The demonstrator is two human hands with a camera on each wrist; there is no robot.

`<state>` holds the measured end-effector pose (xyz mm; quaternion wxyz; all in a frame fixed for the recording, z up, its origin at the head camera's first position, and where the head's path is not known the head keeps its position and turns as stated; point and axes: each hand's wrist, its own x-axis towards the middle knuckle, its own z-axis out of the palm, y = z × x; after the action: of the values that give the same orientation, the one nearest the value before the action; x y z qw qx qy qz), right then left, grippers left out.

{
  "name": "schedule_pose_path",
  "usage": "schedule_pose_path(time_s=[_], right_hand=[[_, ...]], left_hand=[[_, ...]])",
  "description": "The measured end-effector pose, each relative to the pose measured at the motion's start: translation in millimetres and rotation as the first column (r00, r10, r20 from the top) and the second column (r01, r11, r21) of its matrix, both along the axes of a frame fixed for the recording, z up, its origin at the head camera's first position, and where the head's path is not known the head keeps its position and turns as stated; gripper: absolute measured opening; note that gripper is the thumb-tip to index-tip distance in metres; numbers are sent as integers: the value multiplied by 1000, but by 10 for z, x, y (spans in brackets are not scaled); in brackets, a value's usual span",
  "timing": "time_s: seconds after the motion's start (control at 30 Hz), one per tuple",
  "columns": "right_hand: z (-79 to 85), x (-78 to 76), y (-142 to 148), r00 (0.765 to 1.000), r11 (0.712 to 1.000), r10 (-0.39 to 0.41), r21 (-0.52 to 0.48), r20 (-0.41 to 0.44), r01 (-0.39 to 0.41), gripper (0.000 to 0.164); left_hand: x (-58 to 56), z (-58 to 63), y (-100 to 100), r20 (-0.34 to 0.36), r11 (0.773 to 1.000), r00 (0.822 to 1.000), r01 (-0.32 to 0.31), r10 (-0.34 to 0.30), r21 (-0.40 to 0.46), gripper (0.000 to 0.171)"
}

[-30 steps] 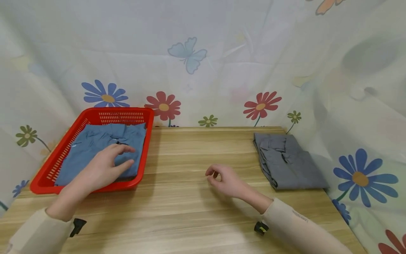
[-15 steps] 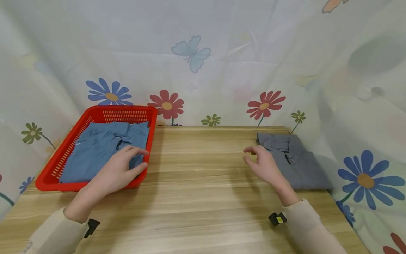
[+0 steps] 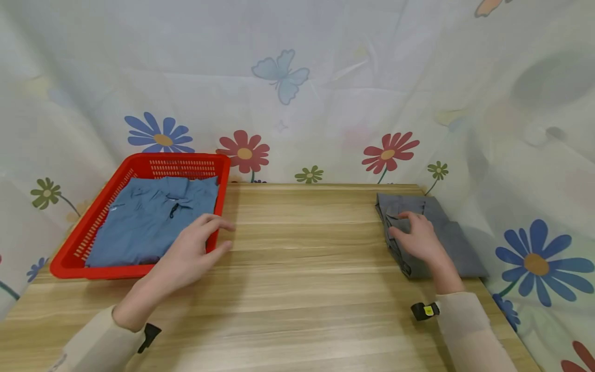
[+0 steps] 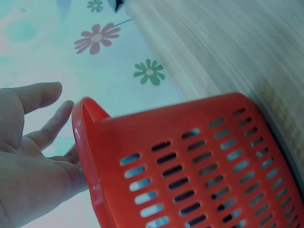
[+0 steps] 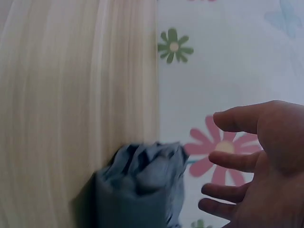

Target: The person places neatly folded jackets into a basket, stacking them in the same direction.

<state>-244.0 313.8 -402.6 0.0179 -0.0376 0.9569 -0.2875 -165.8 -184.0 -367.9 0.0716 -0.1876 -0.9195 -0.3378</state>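
Observation:
A folded grey garment lies at the right side of the table, its folded edge toward the middle. My right hand hovers over its left part, fingers relaxed and spread from the thumb; the right wrist view shows the hand above the bunched fold of the garment, holding nothing. At the left, a folded blue garment with a small dark pull tab lies inside a red plastic basket. My left hand is over the basket's front right corner, fingers loose and holding nothing, near the rim in the left wrist view.
The wooden table stretches between basket and grey garment. Behind it and along the right side hangs a pale curtain printed with flowers and butterflies. A small dark device is strapped at the right wrist.
My right hand has moved right from mid-table to over the grey garment. My left hand has drifted right, from above the blue garment to the basket's right edge. Basket and garments stay put.

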Motion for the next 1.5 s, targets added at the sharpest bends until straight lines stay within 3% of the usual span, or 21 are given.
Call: schedule_pose_path(time_s=[0.37, 0.67, 0.83, 1.23, 1.5], right_hand=[[-244, -148, 279, 986, 989, -144, 24, 80, 143, 77], [-369, -154, 314, 969, 976, -191, 134, 154, 171, 72], [-369, -173, 260, 977, 978, -159, 161, 144, 135, 70], [-431, -165, -25, 998, 987, -36, 156, 56, 27, 60], [-459, -154, -250, 997, 988, 70, 138, -25, -66, 54]], left_hand=[[54, -148, 233, -55, 986, 995, 91, -84, 138, 27], [99, -254, 385, 50, 961, 991, 111, -128, 255, 27], [110, -291, 474, 116, 964, 983, 109, -141, 244, 27], [78, -455, 593, 194, 950, 960, 144, -202, 276, 22], [69, -561, 682, 222, 918, 934, 194, -281, 346, 20]])
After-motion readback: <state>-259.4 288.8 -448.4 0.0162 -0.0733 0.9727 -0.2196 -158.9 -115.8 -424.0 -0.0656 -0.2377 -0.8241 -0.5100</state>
